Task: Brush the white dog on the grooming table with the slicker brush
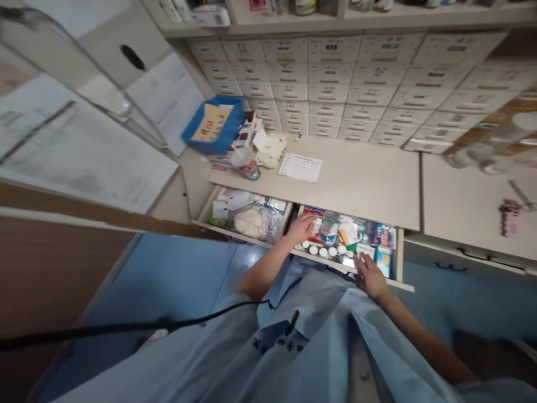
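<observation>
A pulled-out drawer (400, 256) full of small medicine boxes, packets and white-capped bottles (323, 252) is in front of me. My left hand (301, 229) reaches over its left side, fingers stretched out by a red box (312, 211); whether they touch it I cannot tell. At the front right, my right hand (372, 277) rests over the drawer's front edge with fingers apart, close to a white box (366, 252). A blue and orange box (383, 261) lies just right of those fingers. Clear plastic packets (328, 230) fill the middle.
Another open drawer (204, 215) on the left holds a pale bag (248, 222) and packets. On the counter (356, 168) are a paper slip (300, 168), a blue tray (197, 137) and a plastic cup (242, 158). Labelled small drawers (327, 92) line the back. A black cable (201, 318) crosses at left.
</observation>
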Demonstrator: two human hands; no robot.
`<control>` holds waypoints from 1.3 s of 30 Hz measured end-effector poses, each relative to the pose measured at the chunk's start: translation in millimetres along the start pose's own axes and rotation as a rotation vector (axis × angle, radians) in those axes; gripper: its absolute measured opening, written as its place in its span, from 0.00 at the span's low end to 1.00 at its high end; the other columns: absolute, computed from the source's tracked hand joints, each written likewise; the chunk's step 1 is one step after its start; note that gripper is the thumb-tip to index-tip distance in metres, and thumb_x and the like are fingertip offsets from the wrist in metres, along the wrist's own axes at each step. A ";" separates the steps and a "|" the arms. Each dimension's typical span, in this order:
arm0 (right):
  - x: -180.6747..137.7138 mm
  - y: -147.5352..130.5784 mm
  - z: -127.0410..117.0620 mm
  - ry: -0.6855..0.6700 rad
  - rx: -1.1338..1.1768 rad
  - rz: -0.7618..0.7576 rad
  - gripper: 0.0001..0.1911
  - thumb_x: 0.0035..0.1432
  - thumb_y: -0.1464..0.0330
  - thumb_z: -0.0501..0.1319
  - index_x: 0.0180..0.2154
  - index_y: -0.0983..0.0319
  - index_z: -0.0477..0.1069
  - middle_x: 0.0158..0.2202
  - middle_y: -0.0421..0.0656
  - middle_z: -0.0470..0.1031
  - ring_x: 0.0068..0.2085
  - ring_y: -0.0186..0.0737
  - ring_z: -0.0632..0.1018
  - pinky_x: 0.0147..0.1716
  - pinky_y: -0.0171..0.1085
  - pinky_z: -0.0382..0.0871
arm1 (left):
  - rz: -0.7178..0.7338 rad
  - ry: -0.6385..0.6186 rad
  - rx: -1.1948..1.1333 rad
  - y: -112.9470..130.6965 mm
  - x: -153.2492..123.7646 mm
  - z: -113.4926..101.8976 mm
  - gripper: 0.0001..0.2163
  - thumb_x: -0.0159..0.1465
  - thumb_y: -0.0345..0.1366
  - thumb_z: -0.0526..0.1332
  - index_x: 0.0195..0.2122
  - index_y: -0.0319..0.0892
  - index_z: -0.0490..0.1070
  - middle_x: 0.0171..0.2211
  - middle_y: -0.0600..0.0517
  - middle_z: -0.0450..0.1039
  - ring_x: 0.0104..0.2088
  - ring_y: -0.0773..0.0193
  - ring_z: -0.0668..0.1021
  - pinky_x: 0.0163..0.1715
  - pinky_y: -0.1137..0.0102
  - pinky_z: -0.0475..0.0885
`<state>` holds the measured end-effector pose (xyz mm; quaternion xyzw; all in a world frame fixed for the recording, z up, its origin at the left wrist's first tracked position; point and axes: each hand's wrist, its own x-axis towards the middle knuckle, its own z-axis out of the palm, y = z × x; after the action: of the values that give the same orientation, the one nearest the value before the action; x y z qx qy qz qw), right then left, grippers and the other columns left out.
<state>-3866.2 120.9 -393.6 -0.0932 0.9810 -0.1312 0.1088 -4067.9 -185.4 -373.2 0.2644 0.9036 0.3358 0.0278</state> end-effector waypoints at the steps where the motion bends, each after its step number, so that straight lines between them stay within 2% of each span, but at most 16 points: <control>1: -2.4 -2.0 -0.2 -0.007 0.013 0.015 0.31 0.58 0.68 0.56 0.64 0.59 0.58 0.66 0.53 0.57 0.66 0.58 0.60 0.59 0.53 0.63 | 0.036 -0.103 0.024 13.2 20.1 12.9 0.16 0.65 0.29 0.53 0.51 0.39 0.73 0.52 0.45 0.73 0.55 0.60 0.73 0.58 0.64 0.68; 3: -9.8 -5.9 -0.6 -0.024 0.036 0.045 0.29 0.57 0.68 0.57 0.61 0.60 0.63 0.66 0.53 0.57 0.67 0.58 0.58 0.60 0.53 0.62 | 0.021 -0.252 0.120 33.2 45.2 37.1 0.17 0.64 0.28 0.53 0.52 0.38 0.73 0.56 0.42 0.70 0.57 0.57 0.71 0.59 0.62 0.67; 5: -18.3 -10.5 -0.9 -0.055 0.059 0.073 0.28 0.56 0.68 0.58 0.60 0.60 0.64 0.67 0.52 0.56 0.68 0.58 0.56 0.60 0.53 0.61 | -0.056 -0.301 0.214 40.6 50.4 55.4 0.19 0.64 0.26 0.52 0.56 0.35 0.70 0.60 0.39 0.65 0.61 0.53 0.68 0.61 0.59 0.64; 8: -29.3 -18.9 -2.1 -0.106 0.092 0.114 0.29 0.56 0.68 0.59 0.60 0.59 0.64 0.68 0.51 0.54 0.69 0.57 0.54 0.60 0.52 0.62 | -0.109 -0.294 0.247 36.2 33.4 71.2 0.23 0.63 0.26 0.52 0.60 0.35 0.65 0.64 0.38 0.58 0.65 0.51 0.60 0.63 0.56 0.60; 12: -39.9 -29.4 -4.9 -0.165 0.127 0.153 0.29 0.55 0.69 0.60 0.60 0.58 0.64 0.69 0.50 0.52 0.69 0.56 0.52 0.60 0.53 0.63 | -0.113 -0.265 0.209 30.9 6.4 77.3 0.23 0.63 0.27 0.53 0.60 0.40 0.66 0.65 0.41 0.58 0.65 0.47 0.59 0.61 0.52 0.61; 15: -46.4 -34.9 -6.4 -0.222 0.144 0.176 0.29 0.56 0.69 0.60 0.60 0.60 0.65 0.69 0.52 0.52 0.69 0.56 0.52 0.60 0.52 0.63 | -0.133 -0.216 0.171 31.2 5.6 77.0 0.18 0.65 0.30 0.52 0.55 0.43 0.72 0.62 0.42 0.63 0.61 0.48 0.65 0.59 0.53 0.63; 17: -50.3 -37.6 -6.7 -0.242 0.148 0.188 0.28 0.56 0.69 0.60 0.59 0.61 0.65 0.68 0.53 0.53 0.69 0.56 0.53 0.61 0.51 0.62 | -0.181 -0.168 0.139 31.3 15.9 76.4 0.16 0.67 0.33 0.51 0.50 0.42 0.74 0.56 0.43 0.68 0.55 0.50 0.70 0.57 0.55 0.64; 19: -53.5 -39.6 -6.6 -0.244 0.150 0.191 0.28 0.56 0.70 0.60 0.59 0.60 0.66 0.68 0.52 0.54 0.69 0.56 0.54 0.61 0.51 0.61 | -0.261 -0.123 0.134 32.1 30.8 76.2 0.15 0.67 0.37 0.53 0.50 0.40 0.73 0.52 0.41 0.71 0.52 0.50 0.71 0.55 0.56 0.65; 23: -57.2 -41.9 -6.5 -0.244 0.163 0.199 0.28 0.55 0.69 0.61 0.59 0.59 0.66 0.68 0.51 0.54 0.69 0.56 0.54 0.61 0.52 0.62 | -0.339 -0.136 0.189 38.4 52.4 75.7 0.27 0.59 0.44 0.64 0.57 0.36 0.68 0.54 0.37 0.67 0.54 0.43 0.69 0.54 0.54 0.65; 26: -58.5 -43.1 -5.9 -0.234 0.175 0.205 0.29 0.55 0.71 0.60 0.59 0.59 0.66 0.69 0.51 0.53 0.69 0.56 0.53 0.61 0.52 0.62 | -0.312 -0.183 0.227 38.2 51.0 71.4 0.29 0.56 0.45 0.67 0.56 0.36 0.69 0.56 0.36 0.66 0.55 0.41 0.69 0.54 0.54 0.66; 29: -59.4 -44.3 -4.0 -0.200 0.187 0.209 0.29 0.54 0.72 0.59 0.59 0.59 0.66 0.70 0.50 0.50 0.69 0.56 0.52 0.62 0.52 0.60 | -0.250 -0.204 0.261 23.5 41.9 60.8 0.34 0.52 0.48 0.69 0.57 0.35 0.67 0.59 0.35 0.64 0.58 0.39 0.66 0.57 0.51 0.63; 32: -59.9 -45.1 -1.2 -0.179 0.194 0.210 0.29 0.54 0.72 0.60 0.58 0.58 0.67 0.70 0.49 0.51 0.69 0.56 0.52 0.61 0.53 0.60 | -0.174 -0.242 0.273 1.5 35.4 47.0 0.40 0.49 0.44 0.72 0.61 0.32 0.62 0.61 0.34 0.62 0.63 0.39 0.61 0.62 0.52 0.58; 36: -60.1 -45.2 1.7 -0.174 0.191 0.212 0.29 0.53 0.72 0.60 0.58 0.59 0.67 0.68 0.50 0.54 0.69 0.56 0.54 0.61 0.52 0.62 | -0.111 -0.302 0.275 -11.4 30.2 35.7 0.30 0.55 0.34 0.66 0.59 0.30 0.64 0.60 0.35 0.64 0.63 0.45 0.63 0.64 0.56 0.57; 39: -60.6 -45.3 2.3 -0.164 0.180 0.200 0.29 0.53 0.71 0.60 0.58 0.58 0.67 0.68 0.50 0.54 0.69 0.57 0.54 0.60 0.52 0.62 | -0.085 -0.290 0.272 -6.5 17.0 32.5 0.20 0.59 0.35 0.63 0.53 0.35 0.71 0.60 0.38 0.65 0.63 0.46 0.63 0.64 0.55 0.58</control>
<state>-3800.5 90.2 -371.8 0.0047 0.9575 -0.1989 0.2089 -4078.1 -161.8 -400.2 0.2729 0.9376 0.1674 0.1358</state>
